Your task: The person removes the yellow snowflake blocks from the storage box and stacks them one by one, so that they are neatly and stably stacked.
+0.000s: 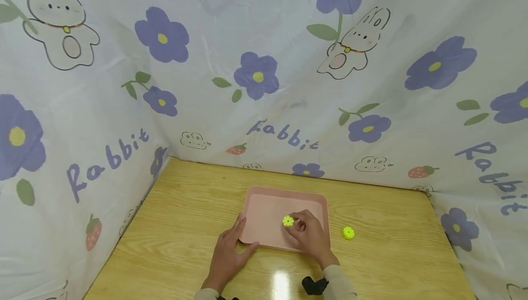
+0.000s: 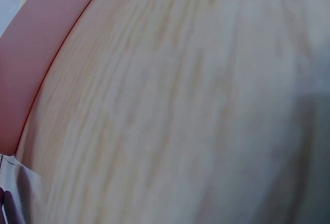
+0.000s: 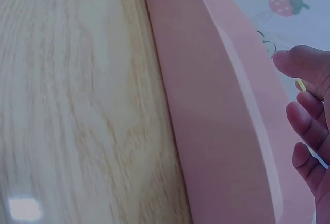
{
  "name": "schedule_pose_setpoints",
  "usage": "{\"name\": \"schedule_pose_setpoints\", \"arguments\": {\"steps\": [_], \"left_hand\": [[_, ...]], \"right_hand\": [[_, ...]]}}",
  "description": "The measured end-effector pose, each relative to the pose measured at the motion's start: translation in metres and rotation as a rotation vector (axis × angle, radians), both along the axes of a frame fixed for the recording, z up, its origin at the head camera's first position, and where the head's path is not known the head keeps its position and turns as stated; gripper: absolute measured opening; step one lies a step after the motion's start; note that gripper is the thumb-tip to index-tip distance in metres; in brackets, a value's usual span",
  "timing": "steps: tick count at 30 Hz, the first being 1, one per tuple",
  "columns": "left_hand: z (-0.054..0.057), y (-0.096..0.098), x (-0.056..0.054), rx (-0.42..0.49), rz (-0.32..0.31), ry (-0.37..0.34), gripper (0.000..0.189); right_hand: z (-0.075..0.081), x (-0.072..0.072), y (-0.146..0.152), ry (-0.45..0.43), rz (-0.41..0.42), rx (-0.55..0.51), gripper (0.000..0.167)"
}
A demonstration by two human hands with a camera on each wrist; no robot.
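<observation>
A yellow-green notched plastic disc (image 1: pixel 288 220), round with slots about its edge, is pinched between the thumb and fingers of my right hand (image 1: pixel 311 238). This hand is above the right half of a shallow pink tray (image 1: pixel 264 213). In the right wrist view only a thin yellow edge of the disc (image 3: pixel 301 85) shows among the fingers. My left hand (image 1: pixel 229 250) lies at the tray's left front corner, thumb spread along the front rim and fingers by the left side. To the right of the tray, a similar yellow notched piece (image 1: pixel 348 232) sits on the table.
The wood-grain table (image 1: pixel 189 208) runs up to a white cloth (image 1: pixel 284 107) printed with flowers and rabbits, which hangs behind and on both sides. A black strap piece (image 1: pixel 314 286) is at the right wrist. Light reflects off the table's front.
</observation>
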State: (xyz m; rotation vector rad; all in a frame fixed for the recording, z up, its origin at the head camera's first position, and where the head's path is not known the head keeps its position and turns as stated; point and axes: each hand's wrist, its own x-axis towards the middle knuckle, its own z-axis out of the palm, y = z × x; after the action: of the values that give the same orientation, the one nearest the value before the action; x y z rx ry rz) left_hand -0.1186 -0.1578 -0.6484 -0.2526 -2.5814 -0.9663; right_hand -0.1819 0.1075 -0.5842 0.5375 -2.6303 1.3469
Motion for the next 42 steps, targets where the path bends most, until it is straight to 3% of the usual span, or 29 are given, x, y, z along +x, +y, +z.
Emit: {"name": "schedule_pose_setpoints", "arguments": {"steps": [14, 21, 30, 42], "left_hand": [[-0.003, -0.001, -0.002, -0.006, -0.011, -0.005, 0.084], [0.0, 0.0, -0.002, -0.001, -0.011, -0.023, 0.085], [0.0, -0.001, -0.002, -0.002, -0.017, -0.013, 0.084], [0.0, -0.001, -0.001, -0.003, -0.013, 0.017, 0.084]], "right_hand": [[0.003, -0.002, 0.023, -0.051, -0.027, -0.008, 0.027], [0.005, -0.002, 0.032, -0.012, -0.043, 0.024, 0.029], [0.005, 0.001, 0.04, -0.06, -0.069, -0.004, 0.029], [0.002, 0.001, 0.049, -0.044, -0.091, -0.023, 0.03]]}}
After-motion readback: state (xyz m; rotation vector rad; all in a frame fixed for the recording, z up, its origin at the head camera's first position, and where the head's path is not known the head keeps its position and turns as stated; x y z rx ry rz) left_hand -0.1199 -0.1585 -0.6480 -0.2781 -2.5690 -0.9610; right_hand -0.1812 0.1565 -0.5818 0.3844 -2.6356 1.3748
